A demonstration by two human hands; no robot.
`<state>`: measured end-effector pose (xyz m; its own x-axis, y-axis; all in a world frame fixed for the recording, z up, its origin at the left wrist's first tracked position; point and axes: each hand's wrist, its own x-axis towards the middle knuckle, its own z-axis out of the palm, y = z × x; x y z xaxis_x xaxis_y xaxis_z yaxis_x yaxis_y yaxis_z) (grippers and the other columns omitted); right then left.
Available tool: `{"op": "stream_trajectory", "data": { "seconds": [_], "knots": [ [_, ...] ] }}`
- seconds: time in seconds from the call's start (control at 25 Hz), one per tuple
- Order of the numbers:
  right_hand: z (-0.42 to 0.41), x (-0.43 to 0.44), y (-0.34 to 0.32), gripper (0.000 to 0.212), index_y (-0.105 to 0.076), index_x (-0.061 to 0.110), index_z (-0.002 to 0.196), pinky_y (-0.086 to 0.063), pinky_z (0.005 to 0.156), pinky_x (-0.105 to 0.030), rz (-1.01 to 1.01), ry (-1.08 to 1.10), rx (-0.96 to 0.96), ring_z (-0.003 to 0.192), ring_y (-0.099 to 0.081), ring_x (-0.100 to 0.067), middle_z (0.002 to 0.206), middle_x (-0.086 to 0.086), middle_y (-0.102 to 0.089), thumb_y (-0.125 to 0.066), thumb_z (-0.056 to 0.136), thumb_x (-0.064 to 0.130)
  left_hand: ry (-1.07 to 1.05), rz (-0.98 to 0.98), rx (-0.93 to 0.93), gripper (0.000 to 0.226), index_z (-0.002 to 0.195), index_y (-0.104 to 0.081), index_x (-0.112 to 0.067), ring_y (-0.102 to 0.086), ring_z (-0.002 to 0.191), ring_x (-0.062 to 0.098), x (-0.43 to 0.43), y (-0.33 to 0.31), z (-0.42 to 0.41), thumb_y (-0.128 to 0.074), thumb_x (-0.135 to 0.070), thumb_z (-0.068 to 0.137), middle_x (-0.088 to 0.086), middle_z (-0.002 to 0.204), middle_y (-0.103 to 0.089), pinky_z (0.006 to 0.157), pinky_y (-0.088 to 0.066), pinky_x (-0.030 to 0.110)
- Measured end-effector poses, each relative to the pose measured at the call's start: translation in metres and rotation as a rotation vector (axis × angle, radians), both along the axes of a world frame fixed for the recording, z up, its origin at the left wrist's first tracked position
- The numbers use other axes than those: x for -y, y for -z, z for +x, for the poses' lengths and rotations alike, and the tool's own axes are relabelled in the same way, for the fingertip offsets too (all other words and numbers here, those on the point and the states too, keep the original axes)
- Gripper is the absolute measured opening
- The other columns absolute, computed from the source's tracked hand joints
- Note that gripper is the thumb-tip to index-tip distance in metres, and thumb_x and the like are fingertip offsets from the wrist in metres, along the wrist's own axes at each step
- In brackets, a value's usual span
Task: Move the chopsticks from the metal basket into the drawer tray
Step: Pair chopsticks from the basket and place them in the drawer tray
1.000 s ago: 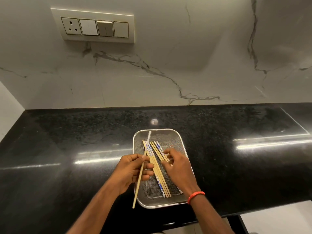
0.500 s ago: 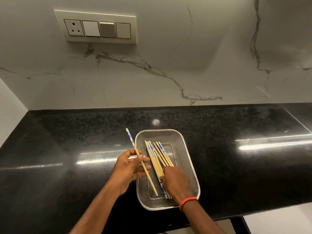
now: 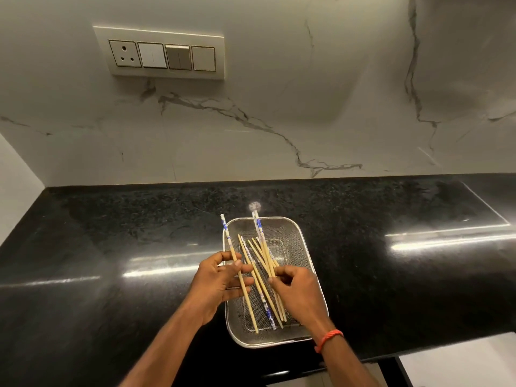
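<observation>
Black polished stone countertop [image 3: 111, 247] recorded across the lower half of the frame, with a white veined marble wall [image 3: 279, 107] behind it and a switch panel [image 3: 159, 53] with one socket at upper left. Metal basket [image 3: 294, 241] noted at lower centre: rectangular, fine mesh, rounded corners, bright rim, standing on the countertop near its front edge. Chopsticks [image 3: 264, 296] observed inside the basket: pale wooden sticks with blue-and-white patterned upper ends, lying loosely crossed and fanned along the basket's length, some patterned ends toward the wall and at least one toward the bottom of the frame. Left hand [image 3: 216, 283] seen at the basket's left rim; one chopstick [image 3: 250, 310] is pinched between the thumb and the partly curled fingers, its patterned end up and left past the rim, its plain tip over the basket's lower part. Right hand [image 3: 298, 291] seen over the basket's right side, fingers curled; a raised chopstick [image 3: 261, 236] is gripped at the fingertips, patterned end reaching past the far rim. Whether further sticks are gripped with it cannot be told. Orange-red wristband [image 3: 329, 339] noted on the right wrist.
</observation>
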<state>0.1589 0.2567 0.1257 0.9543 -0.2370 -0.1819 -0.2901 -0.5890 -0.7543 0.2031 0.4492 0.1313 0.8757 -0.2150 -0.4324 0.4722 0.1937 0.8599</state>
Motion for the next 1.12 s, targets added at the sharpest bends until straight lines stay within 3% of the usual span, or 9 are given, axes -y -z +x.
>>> {"op": "stream_trajectory", "data": {
  "seconds": [0.08, 0.2, 0.28, 0.4, 0.48, 0.72, 0.92, 1.12],
  "knots": [
    [-0.005, -0.006, -0.013, 0.016, -0.071, 0.026, 0.104, -0.058, 0.070, -0.013, 0.182, 0.004, 0.031, 0.083, -0.070, -0.002, 0.096, 0.008, -0.073, -0.074, 0.088, 0.023, 0.010, -0.023, -0.007, 0.020, 0.114, -0.064, -0.007, -0.078, 0.086, 0.034, 0.004, -0.002, -0.002, -0.064, -0.010, 0.094, 0.016, 0.098, -0.080, 0.070, -0.064, 0.043],
    [-0.015, -0.017, -0.022, 0.015, -0.070, 0.036, 0.084, -0.057, 0.064, -0.015, 0.290, -0.027, 0.001, 0.075, -0.071, 0.001, 0.079, 0.010, -0.074, -0.074, 0.088, 0.022, 0.020, -0.049, -0.017, 0.020, 0.114, -0.064, -0.005, -0.078, 0.083, 0.034, 0.008, -0.004, -0.005, -0.064, -0.006, 0.094, 0.016, 0.095, -0.081, 0.069, -0.064, 0.044],
    [-0.022, -0.019, -0.022, 0.012, -0.071, 0.033, 0.085, -0.054, 0.063, -0.013, 0.339, -0.014, -0.024, 0.074, -0.070, 0.002, 0.078, 0.014, -0.074, -0.073, 0.089, 0.022, 0.029, -0.049, -0.017, 0.020, 0.114, -0.064, -0.006, -0.078, 0.082, 0.035, 0.010, -0.006, -0.007, -0.064, -0.005, 0.094, 0.014, 0.094, -0.081, 0.067, -0.064, 0.043],
    [-0.032, -0.013, -0.023, 0.008, -0.075, 0.029, 0.089, -0.057, 0.066, -0.019, 0.419, -0.003, -0.035, 0.075, -0.071, -0.006, 0.082, 0.003, -0.076, -0.074, 0.088, 0.021, 0.042, -0.069, -0.037, 0.020, 0.115, -0.063, -0.004, -0.079, 0.085, 0.036, 0.013, -0.009, -0.011, -0.063, -0.002, 0.095, 0.016, 0.096, -0.081, 0.065, -0.065, 0.043],
    [-0.040, -0.011, -0.024, 0.009, -0.077, 0.029, 0.089, -0.056, 0.066, -0.019, 0.409, -0.032, -0.035, 0.071, -0.069, -0.004, 0.080, -0.001, -0.075, -0.074, 0.088, 0.020, 0.058, -0.102, -0.063, 0.020, 0.116, -0.062, -0.001, -0.079, 0.086, 0.035, 0.018, -0.011, -0.015, -0.060, 0.000, 0.095, 0.018, 0.098, -0.080, 0.063, -0.065, 0.042],
    [-0.066, 0.004, -0.019, 0.012, -0.077, 0.029, 0.101, -0.057, 0.069, -0.018, 0.247, -0.025, -0.013, 0.077, -0.071, -0.002, 0.081, 0.012, -0.075, -0.071, 0.090, 0.027, 0.190, -0.108, -0.084, 0.022, 0.114, -0.063, -0.003, -0.079, 0.087, 0.033, 0.046, -0.009, -0.026, -0.059, 0.006, 0.094, 0.016, 0.103, -0.080, 0.063, -0.064, 0.041],
    [-0.093, 0.024, -0.019, 0.011, -0.079, 0.024, 0.097, -0.053, 0.063, -0.016, 0.214, 0.033, 0.009, 0.066, -0.068, 0.000, 0.068, 0.013, -0.072, -0.072, 0.089, 0.026, 0.264, -0.079, -0.077, 0.022, 0.110, -0.065, 0.000, -0.079, 0.082, 0.030, 0.072, -0.007, -0.047, -0.060, 0.011, 0.092, 0.014, 0.093, -0.081, 0.062, -0.064, 0.040],
    [-0.121, 0.049, -0.024, 0.011, -0.080, 0.026, 0.095, -0.060, 0.065, -0.021, 0.195, 0.091, 0.059, 0.068, -0.073, -0.005, 0.075, 0.009, -0.077, -0.071, 0.090, 0.029, 0.309, -0.059, -0.052, 0.020, 0.105, -0.071, -0.001, -0.079, 0.087, 0.029, 0.101, -0.015, -0.070, -0.064, 0.010, 0.090, 0.016, 0.096, -0.080, 0.065, -0.064, 0.037]
  ]
}}
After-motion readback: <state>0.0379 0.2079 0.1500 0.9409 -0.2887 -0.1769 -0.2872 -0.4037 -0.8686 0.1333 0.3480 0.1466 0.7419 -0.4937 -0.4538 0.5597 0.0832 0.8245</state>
